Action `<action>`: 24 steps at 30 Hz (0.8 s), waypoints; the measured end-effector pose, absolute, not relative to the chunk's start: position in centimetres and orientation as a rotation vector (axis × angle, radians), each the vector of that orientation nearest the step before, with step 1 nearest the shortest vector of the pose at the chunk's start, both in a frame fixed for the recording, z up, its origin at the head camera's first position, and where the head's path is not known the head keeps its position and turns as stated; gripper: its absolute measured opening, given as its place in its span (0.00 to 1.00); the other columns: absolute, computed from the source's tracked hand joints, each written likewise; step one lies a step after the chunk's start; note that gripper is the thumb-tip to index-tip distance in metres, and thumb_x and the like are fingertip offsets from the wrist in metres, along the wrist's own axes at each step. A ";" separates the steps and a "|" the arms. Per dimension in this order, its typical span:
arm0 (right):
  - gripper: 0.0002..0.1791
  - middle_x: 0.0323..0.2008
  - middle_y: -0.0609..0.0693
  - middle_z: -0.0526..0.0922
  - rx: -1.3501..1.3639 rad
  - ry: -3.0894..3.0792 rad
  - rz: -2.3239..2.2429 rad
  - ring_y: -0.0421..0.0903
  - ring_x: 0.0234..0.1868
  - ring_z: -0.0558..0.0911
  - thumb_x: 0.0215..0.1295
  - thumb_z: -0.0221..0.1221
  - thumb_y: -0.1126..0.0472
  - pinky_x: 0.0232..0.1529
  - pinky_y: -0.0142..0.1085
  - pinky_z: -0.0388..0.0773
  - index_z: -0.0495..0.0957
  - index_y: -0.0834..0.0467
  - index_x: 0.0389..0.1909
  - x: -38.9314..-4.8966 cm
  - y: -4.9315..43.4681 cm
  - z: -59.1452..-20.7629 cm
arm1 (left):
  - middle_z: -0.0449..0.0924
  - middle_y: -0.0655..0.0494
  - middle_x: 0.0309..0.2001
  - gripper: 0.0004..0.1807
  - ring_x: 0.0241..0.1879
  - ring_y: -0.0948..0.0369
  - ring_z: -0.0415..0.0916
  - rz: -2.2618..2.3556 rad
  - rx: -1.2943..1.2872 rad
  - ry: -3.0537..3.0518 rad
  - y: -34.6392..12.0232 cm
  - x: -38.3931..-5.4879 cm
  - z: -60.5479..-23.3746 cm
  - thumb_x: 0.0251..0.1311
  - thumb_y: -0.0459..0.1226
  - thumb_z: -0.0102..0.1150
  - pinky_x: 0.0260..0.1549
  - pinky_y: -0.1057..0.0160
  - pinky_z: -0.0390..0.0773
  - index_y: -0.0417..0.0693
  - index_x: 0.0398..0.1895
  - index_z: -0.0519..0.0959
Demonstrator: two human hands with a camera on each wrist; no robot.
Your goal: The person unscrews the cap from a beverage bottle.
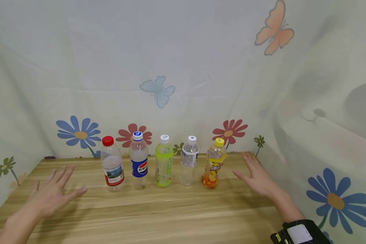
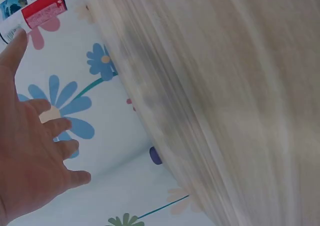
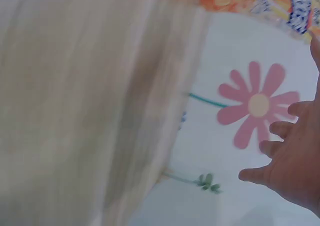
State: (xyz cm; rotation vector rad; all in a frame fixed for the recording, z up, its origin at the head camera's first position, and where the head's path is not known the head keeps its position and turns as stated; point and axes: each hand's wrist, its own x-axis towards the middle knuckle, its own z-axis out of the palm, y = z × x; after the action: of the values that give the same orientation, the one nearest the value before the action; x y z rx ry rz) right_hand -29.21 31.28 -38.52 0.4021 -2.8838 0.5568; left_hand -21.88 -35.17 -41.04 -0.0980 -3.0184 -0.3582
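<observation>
The green bottle (image 1: 164, 167) stands upright on the wooden table (image 1: 158, 217), in the middle of a row of five. Just left of it is the blue-labelled bottle (image 1: 139, 167), then the red-capped bottle (image 1: 113, 173); just right of it, the clear bottle (image 1: 188, 164), then the yellow-capped bottle (image 1: 214, 166). Well left of the green bottle, the left hand (image 1: 52, 195) has its fingers spread wide and holds nothing; well right of it, the right hand (image 1: 257, 176) is likewise outstretched and holds nothing. Whether either hand touches the table is hard to tell.
</observation>
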 end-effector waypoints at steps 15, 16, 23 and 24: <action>0.49 0.77 0.66 0.57 0.423 -2.821 0.771 0.69 0.73 0.62 0.74 0.53 0.34 0.66 0.70 0.62 0.48 0.59 0.82 -29.5 27.7 -36.0 | 0.41 0.25 0.77 0.57 0.73 0.24 0.39 -0.427 -0.177 -2.997 -33.4 -22.3 -41.1 0.68 0.68 0.49 0.57 0.15 0.32 0.44 0.83 0.37; 0.49 0.77 0.66 0.57 0.428 -2.811 0.790 0.69 0.73 0.62 0.74 0.54 0.35 0.66 0.70 0.62 0.48 0.59 0.82 -29.6 27.6 -35.9 | 0.41 0.25 0.77 0.57 0.72 0.24 0.39 -0.432 -0.179 -2.997 -33.3 -22.3 -41.1 0.68 0.68 0.49 0.57 0.15 0.32 0.44 0.83 0.38; 0.50 0.76 0.66 0.60 0.445 -2.755 0.959 0.68 0.74 0.60 0.70 0.60 0.36 0.67 0.69 0.60 0.51 0.60 0.81 -29.8 26.0 -35.5 | 0.44 0.21 0.75 0.58 0.70 0.21 0.44 -0.449 -0.160 -2.980 -32.6 -22.4 -41.1 0.67 0.68 0.51 0.56 0.15 0.38 0.42 0.83 0.41; 0.50 0.75 0.66 0.60 0.451 -2.747 0.980 0.68 0.74 0.61 0.70 0.61 0.37 0.67 0.69 0.61 0.51 0.60 0.81 -29.8 25.8 -35.5 | 0.45 0.20 0.74 0.58 0.69 0.21 0.45 -0.450 -0.155 -2.977 -32.5 -22.4 -41.1 0.66 0.68 0.52 0.56 0.14 0.40 0.41 0.83 0.42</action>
State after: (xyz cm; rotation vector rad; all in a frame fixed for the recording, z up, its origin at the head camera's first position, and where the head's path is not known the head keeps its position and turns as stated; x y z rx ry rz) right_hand -29.85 25.75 -35.49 0.4509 -2.7475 0.9805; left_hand -22.45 -32.52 -41.13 -0.1552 -2.9769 -0.4499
